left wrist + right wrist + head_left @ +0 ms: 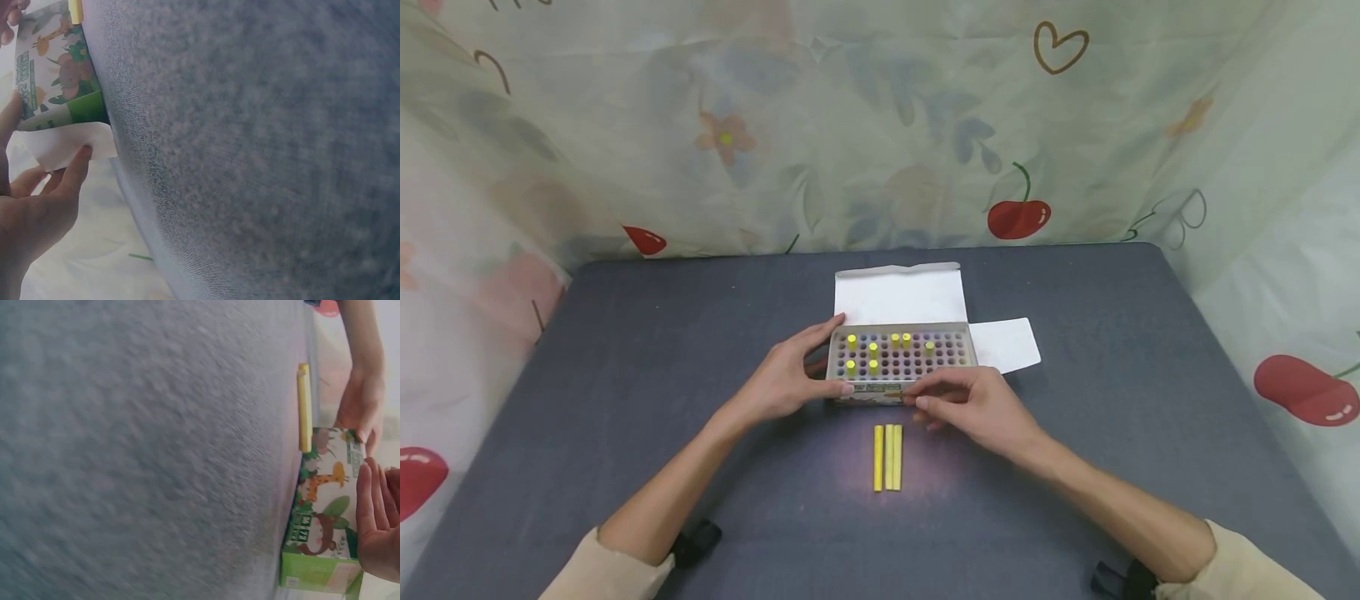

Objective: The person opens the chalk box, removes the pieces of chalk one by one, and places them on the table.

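An opened cardboard box with an animal print on its front lies on the table, its insert full of round holes. Several yellow stick ends poke up from the holes. My left hand grips the box's left end, thumb at the front edge and fingers along the side. Against a white end flap lie its fingers in the left wrist view. My right hand is at the front right of the box, its fingers rather straight by the top edge. Three yellow sticks lie side by side in front of the box.
The box's white lid stands folded back behind it, and another white flap sticks out to the right. Dark grey cloth covers the table. A printed curtain hangs behind and at both sides.
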{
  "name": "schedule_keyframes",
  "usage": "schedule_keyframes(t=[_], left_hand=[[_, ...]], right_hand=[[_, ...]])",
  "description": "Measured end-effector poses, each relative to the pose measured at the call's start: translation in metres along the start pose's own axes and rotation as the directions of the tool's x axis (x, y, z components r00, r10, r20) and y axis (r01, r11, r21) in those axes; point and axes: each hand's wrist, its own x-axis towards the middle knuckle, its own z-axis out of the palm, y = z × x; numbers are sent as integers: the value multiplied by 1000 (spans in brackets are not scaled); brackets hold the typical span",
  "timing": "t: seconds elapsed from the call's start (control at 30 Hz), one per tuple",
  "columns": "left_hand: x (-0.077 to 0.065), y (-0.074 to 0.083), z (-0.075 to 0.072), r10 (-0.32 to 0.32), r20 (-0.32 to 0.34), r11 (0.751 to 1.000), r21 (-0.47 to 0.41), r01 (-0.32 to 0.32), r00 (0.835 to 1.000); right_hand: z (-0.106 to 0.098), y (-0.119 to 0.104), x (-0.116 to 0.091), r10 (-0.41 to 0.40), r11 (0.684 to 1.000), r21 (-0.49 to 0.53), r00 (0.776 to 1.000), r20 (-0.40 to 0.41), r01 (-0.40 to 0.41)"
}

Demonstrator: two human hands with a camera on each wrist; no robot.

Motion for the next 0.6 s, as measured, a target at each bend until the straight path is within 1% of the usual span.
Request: schedule_keyframes(t=[0.17, 0.47, 0.6], left_hand=[[-1, -1, 0, -7, 1, 1000, 0, 7, 1000], [2, -2, 1, -8, 1, 1000, 2, 8, 1000], [0, -2, 0, -16, 3, 1000, -6, 16, 1000]], right_hand=[[-7, -6, 4, -44, 999, -32, 999, 4, 44], [-23, -17, 11, -86, 983, -161, 996, -20, 82], [-29, -19, 16, -103, 984, -148, 994, -39, 96]])
